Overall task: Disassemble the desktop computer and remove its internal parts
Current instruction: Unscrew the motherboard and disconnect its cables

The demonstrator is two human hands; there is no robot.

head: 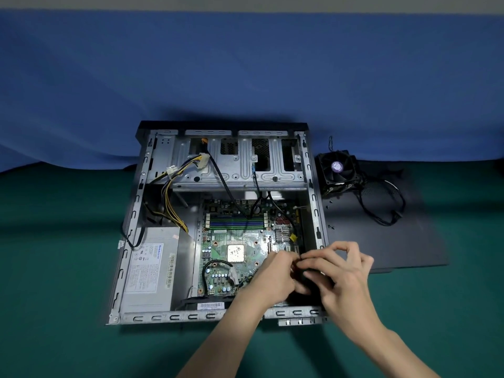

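Both left hand [272, 271] and right hand [345, 271], fingers curled, pinched a dark part [306, 276] in the case [191, 316]; freeing it probably needed gentle pulling.

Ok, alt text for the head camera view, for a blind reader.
Left hand and right hand pinch a dark part at the near right corner of an open computer case, over its motherboard. A power supply sits left; a fan and cables lie on a dark panel outside.

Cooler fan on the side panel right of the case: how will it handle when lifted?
Cooler fan looks rigid and boxy, and is probably hefty if a heatsink sits beneath. Its flat stance suggests no rolling. The looped black cable beside it may be attached and trail limply.
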